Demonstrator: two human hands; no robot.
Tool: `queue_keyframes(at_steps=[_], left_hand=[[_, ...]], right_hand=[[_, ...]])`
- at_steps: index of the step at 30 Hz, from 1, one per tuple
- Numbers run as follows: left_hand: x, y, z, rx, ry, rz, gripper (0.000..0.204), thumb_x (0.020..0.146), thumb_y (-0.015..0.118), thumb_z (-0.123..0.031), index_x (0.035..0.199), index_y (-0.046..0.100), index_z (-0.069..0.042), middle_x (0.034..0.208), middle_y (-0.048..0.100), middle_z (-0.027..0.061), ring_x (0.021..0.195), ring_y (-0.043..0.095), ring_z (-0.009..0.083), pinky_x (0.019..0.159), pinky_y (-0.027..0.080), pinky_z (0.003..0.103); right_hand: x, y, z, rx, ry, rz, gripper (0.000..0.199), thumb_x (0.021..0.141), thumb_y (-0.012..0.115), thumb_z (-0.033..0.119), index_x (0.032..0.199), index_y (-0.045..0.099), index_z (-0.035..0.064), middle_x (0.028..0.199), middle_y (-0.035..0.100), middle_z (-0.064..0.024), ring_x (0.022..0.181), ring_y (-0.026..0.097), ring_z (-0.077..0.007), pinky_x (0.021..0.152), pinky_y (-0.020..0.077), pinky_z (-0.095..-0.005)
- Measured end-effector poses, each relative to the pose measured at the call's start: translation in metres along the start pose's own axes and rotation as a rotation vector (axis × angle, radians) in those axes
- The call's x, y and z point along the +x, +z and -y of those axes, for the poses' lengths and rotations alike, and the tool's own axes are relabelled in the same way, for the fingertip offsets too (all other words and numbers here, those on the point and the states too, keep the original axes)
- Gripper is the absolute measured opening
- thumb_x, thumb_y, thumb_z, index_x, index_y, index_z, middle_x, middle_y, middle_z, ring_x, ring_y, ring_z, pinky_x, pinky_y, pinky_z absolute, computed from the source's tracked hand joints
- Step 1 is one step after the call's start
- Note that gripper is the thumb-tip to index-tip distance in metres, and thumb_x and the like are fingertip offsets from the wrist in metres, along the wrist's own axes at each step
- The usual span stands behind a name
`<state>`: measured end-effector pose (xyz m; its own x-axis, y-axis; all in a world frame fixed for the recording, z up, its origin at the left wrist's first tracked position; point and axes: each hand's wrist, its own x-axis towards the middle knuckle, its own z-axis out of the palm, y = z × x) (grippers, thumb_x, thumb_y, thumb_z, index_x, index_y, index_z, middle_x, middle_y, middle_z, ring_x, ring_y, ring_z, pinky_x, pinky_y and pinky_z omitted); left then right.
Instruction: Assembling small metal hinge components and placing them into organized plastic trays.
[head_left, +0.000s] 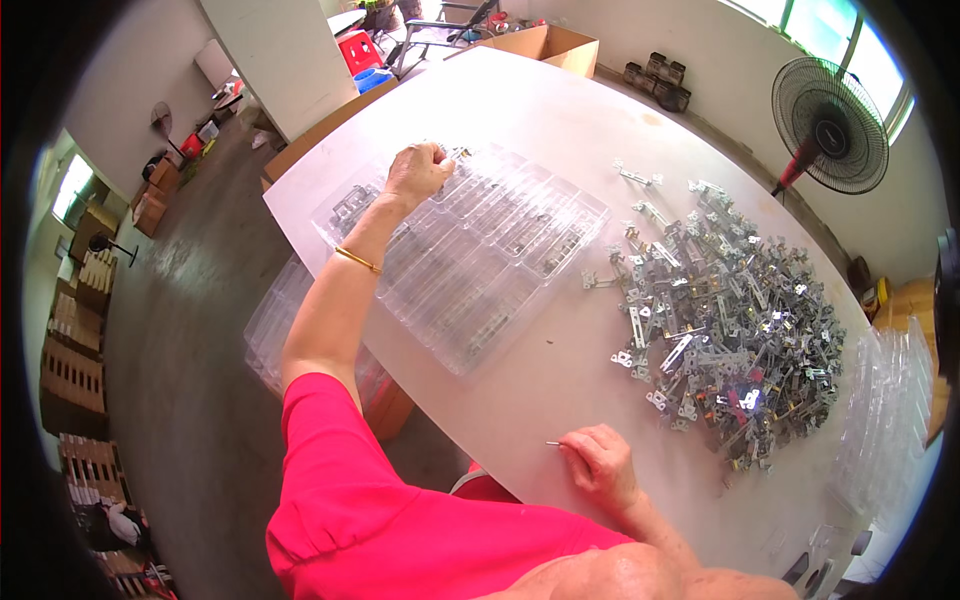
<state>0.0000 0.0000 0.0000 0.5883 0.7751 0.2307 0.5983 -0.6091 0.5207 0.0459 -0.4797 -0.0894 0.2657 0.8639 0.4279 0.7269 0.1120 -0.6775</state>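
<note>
My left hand (420, 173) reaches over the far part of a clear plastic compartment tray (440, 320), its fingers closed. A small metal part (459, 154) shows right by the fingertips; whether they grip it I cannot tell. Rows of similar metal pieces lie in several of the tray's compartments. Near the table's front edge my right hand (600, 466) is closed in a pinch, and the tip of a thin metal rod (553, 443) sticks out from its fingers. To the right spreads a large heap of metal brackets (730, 320), apart from both hands.
The white table (520, 410) carries it all. More clear trays (885, 420) stand stacked at the right edge, and others (280, 320) sit below the table's left side. A black fan (828, 125) stands beyond the far right edge; an open cardboard box (545, 48) is at the far end.
</note>
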Motion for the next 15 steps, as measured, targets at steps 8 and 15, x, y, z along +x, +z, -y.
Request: queue_keyframes(at_steps=[8,15], left_hand=[[0.012,0.017,0.001,0.166,0.065,0.029,0.027,0.083,0.070,-0.029,0.087,0.073,-0.003,0.086,0.073,0.0193,0.086,0.071,0.0326,0.082,0.055,0.042],[0.020,0.025,0.002,0.216,0.051,0.091,0.029,0.082,0.070,-0.031,0.091,0.074,-0.003,0.090,0.073,0.0202,0.090,0.072,0.0336,0.083,0.055,0.043]], right_hand=[[0.006,-0.002,0.002,0.017,0.029,0.012,0.019,0.078,0.075,0.000,0.094,0.068,0.0072,0.084,0.068,-0.0095,0.074,0.065,-0.0295,0.067,0.0516,-0.0388],[0.005,-0.003,0.001,0.022,0.036,0.017,0.019,0.078,0.076,0.001,0.093,0.068,0.0073,0.085,0.068,-0.0091,0.075,0.065,-0.0294,0.067,0.0517,-0.0387]])
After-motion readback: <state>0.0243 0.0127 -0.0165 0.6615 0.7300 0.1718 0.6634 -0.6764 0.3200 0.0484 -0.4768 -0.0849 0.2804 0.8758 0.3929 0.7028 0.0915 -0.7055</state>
